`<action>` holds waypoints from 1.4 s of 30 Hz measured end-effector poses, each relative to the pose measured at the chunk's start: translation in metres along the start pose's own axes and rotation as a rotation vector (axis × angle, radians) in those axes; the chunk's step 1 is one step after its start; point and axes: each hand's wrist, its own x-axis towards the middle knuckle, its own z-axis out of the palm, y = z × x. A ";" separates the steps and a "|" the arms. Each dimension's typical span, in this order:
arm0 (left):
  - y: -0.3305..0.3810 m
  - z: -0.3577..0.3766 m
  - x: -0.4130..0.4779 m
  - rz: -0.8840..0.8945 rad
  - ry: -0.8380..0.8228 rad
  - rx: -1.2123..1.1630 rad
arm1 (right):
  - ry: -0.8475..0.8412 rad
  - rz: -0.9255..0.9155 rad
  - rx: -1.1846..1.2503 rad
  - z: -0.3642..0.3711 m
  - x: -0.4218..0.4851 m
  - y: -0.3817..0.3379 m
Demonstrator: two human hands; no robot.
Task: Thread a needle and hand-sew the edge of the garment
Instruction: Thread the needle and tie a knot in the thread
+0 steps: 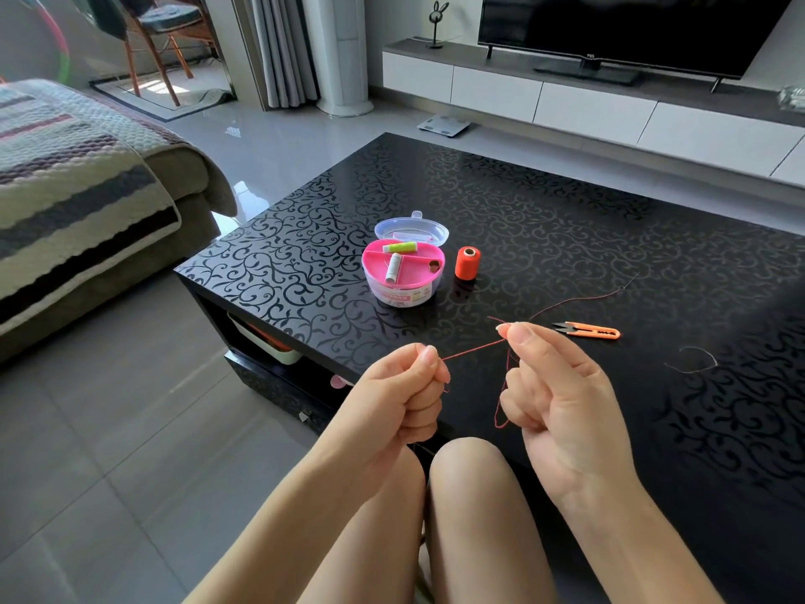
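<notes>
Both hands pinch the red thread (475, 349): left hand (400, 396) fist-curled, right hand (559, 394) thumb-to-forefinger, thread taut between them above the coffee table (566, 220) near edge. Needle not discernible. Orange snips (589, 330) just beyond right hand; orange spool (467, 263) and open pink sewing kit (403, 274) farther back, mid-table.

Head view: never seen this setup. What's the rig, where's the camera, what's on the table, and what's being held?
There is no robot here: a person works with two bare hands. The single picture comes from a wide-angle camera worn on their head, looking forward and down. The left hand and right hand each pinch a red thread stretched between them, and some slack loops below the right hand. No needle can be made out. On the black patterned table stand a pink sewing box with its clear lid open and an orange spool beside it. Orange snips and a loose dark thread lie further right. No garment is in view.
</notes>
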 end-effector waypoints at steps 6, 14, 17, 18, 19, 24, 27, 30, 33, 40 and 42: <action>0.003 -0.010 0.004 -0.010 0.049 0.075 | -0.033 -0.066 0.011 -0.010 0.005 -0.008; 0.029 -0.036 0.011 -0.004 0.137 0.244 | -0.208 -0.392 -0.789 -0.040 0.010 -0.020; 0.043 -0.037 0.011 -0.011 0.086 0.400 | -0.266 -0.466 -0.952 -0.044 0.015 -0.020; 0.047 -0.036 0.011 -0.013 0.060 0.464 | -0.302 -0.460 -0.928 -0.043 0.015 -0.021; 0.052 -0.035 0.011 -0.022 0.022 0.529 | -0.351 -0.434 -0.875 -0.040 0.015 -0.023; 0.066 -0.017 0.013 -0.109 -0.296 0.715 | -0.728 -0.184 -0.525 -0.012 0.012 -0.024; 0.070 -0.004 0.016 -0.127 -0.416 0.826 | -0.795 -0.054 -0.507 -0.002 0.015 -0.015; 0.073 -0.003 0.017 -0.145 -0.452 0.868 | -0.772 -0.066 -0.656 0.002 0.014 -0.018; 0.073 -0.009 0.016 -0.161 -0.465 0.747 | -0.699 -0.157 -0.772 0.001 0.011 -0.022; 0.063 -0.033 0.011 -0.144 -0.303 0.607 | -0.429 -0.144 -0.400 -0.018 0.028 -0.032; 0.061 -0.042 0.009 -0.162 -0.285 0.590 | -0.378 -0.149 -0.326 -0.025 0.035 -0.036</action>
